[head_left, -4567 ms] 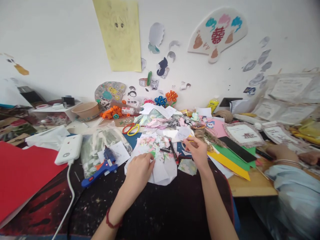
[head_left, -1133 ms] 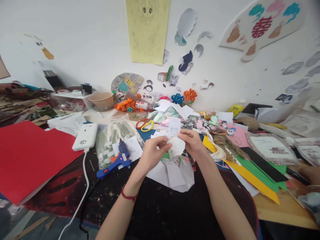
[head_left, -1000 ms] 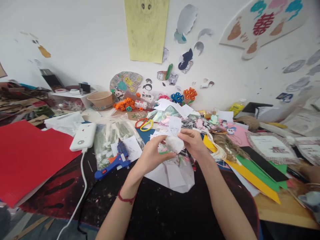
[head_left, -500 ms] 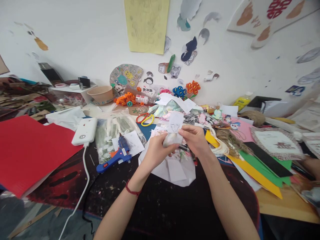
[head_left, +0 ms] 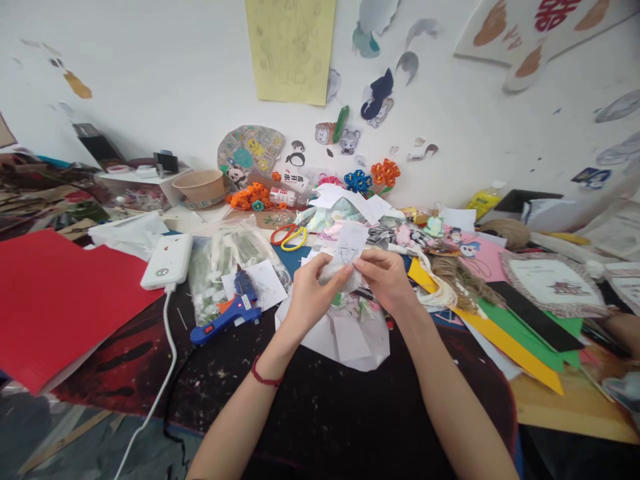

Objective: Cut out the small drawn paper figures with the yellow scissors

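Note:
Between my two hands is a small white piece of paper (head_left: 351,240) with a pencil drawing on it, held upright above the cluttered table. My left hand (head_left: 315,288) grips its lower left side, thumb on the front face. At its lower right, my right hand (head_left: 387,277) pinches the paper, the thumbs nearly meeting. A whitish layer shows at the paper's lower part, partly hidden by my fingers. Below my hands lies a white sheet (head_left: 350,343) with small coloured scraps on it.
Left of my hands lie a blue glue gun (head_left: 227,320), scissors (head_left: 295,239) with red and yellow handles, and a white power bank (head_left: 167,261) with a cable. A red sheet (head_left: 65,300) covers the far left. Coloured card strips (head_left: 520,333) and twine (head_left: 460,280) lie right.
My left thumb has moved up toward my right thumb, and my left fingers have shifted on the paper. Both hands still hold it; the view has shifted slightly.

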{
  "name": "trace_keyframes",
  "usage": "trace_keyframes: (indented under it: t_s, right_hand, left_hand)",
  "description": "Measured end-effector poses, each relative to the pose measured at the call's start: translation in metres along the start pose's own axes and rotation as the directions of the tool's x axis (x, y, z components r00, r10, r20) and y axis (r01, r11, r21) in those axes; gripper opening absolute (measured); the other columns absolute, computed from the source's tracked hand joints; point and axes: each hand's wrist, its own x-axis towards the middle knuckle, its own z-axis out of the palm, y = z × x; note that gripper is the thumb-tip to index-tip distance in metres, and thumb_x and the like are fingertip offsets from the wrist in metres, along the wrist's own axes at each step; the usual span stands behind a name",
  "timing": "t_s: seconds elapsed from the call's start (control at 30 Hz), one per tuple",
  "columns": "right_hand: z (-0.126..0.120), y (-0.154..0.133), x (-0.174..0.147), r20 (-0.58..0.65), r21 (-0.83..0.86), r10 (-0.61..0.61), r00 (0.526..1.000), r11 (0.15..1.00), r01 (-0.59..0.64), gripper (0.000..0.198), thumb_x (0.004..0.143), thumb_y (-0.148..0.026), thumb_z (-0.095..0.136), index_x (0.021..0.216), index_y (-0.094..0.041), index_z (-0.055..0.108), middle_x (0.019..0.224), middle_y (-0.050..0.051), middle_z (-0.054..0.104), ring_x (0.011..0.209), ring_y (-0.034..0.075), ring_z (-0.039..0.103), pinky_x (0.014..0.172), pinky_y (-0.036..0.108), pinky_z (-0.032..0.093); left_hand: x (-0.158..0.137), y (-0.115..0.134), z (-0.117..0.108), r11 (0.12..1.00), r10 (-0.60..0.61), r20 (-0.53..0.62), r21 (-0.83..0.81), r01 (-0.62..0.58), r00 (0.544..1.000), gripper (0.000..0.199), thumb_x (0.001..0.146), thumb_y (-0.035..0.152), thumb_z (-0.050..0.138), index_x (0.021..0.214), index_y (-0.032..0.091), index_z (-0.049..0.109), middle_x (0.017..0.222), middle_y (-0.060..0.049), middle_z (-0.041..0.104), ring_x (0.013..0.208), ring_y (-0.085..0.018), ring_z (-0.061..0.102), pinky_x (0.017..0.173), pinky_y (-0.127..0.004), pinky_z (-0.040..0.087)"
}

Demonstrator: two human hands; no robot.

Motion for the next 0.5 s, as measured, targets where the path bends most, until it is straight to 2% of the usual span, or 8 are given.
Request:
trace_keyframes:
  t_s: [0.13, 0.3, 0.37, 0.43, 0.5]
  right_hand:
    - [0.0, 0.004, 0.001, -0.023, -0.011, -0.032, 0.999, 0.999, 0.032, 0.023, 0.054, -0.032, 0.093, 0.068, -0.022, 0.078, 0.07, -0.001, 0.073, 0.066, 0.015, 0.064, 0.07, 0.031, 0.052]
    - [-0.004, 0.005, 0.004, -0.076, -0.008, -0.054, 0.996, 0.999, 0.053, 0.024, 0.056, -0.034, 0.092, 0.07, -0.023, 0.077, 0.071, 0.0, 0.073, 0.066, 0.016, 0.064, 0.07, 0.034, 0.052]
    - [-0.006, 0.004, 0.006, -0.095, -0.004, -0.057, 0.994, 0.998, 0.057, 0.026, 0.056, -0.037, 0.092, 0.071, -0.023, 0.076, 0.07, 0.0, 0.073, 0.067, 0.018, 0.065, 0.069, 0.035, 0.051]
    - [-0.007, 0.003, 0.006, -0.1, -0.005, -0.053, 0.994, 0.999, 0.053, 0.027, 0.056, -0.038, 0.092, 0.072, -0.024, 0.074, 0.069, -0.001, 0.072, 0.066, 0.018, 0.064, 0.067, 0.035, 0.051]
    - [-0.008, 0.001, 0.005, -0.084, -0.015, -0.038, 0.996, 0.999, 0.037, 0.027, 0.058, -0.038, 0.091, 0.072, -0.024, 0.074, 0.068, -0.001, 0.071, 0.063, 0.017, 0.063, 0.064, 0.033, 0.05]
  left_hand:
    - [-0.004, 0.001, 0.001, 0.999, 0.001, 0.0, 0.038, -0.001, 1.0, 0.025, 0.085, 0.04, 0.07, 0.077, 0.017, 0.066, 0.075, -0.001, 0.07, 0.072, -0.017, 0.061, 0.068, -0.027, 0.043]
    - [-0.006, -0.005, -0.008, 0.999, 0.005, 0.113, 0.046, -0.011, 0.994, 0.016, 0.081, 0.032, 0.074, 0.072, 0.019, 0.069, 0.067, 0.0, 0.072, 0.067, -0.018, 0.063, 0.066, -0.026, 0.043]
    - [-0.006, -0.008, -0.012, 0.999, 0.005, 0.124, 0.036, -0.009, 0.992, 0.012, 0.077, 0.03, 0.077, 0.078, 0.019, 0.072, 0.073, -0.001, 0.074, 0.071, -0.02, 0.066, 0.069, -0.028, 0.045]
    - [-0.005, -0.009, -0.016, 1.0, -0.001, 0.099, 0.013, -0.001, 0.995, 0.02, 0.073, 0.032, 0.081, 0.087, 0.02, 0.074, 0.084, -0.003, 0.076, 0.081, -0.022, 0.067, 0.075, -0.03, 0.047]
    - [-0.004, -0.008, -0.018, 0.999, -0.009, 0.067, -0.041, 0.012, 0.998, 0.03, 0.075, 0.036, 0.08, 0.1, 0.02, 0.074, 0.099, -0.006, 0.077, 0.09, -0.023, 0.069, 0.082, -0.031, 0.049]
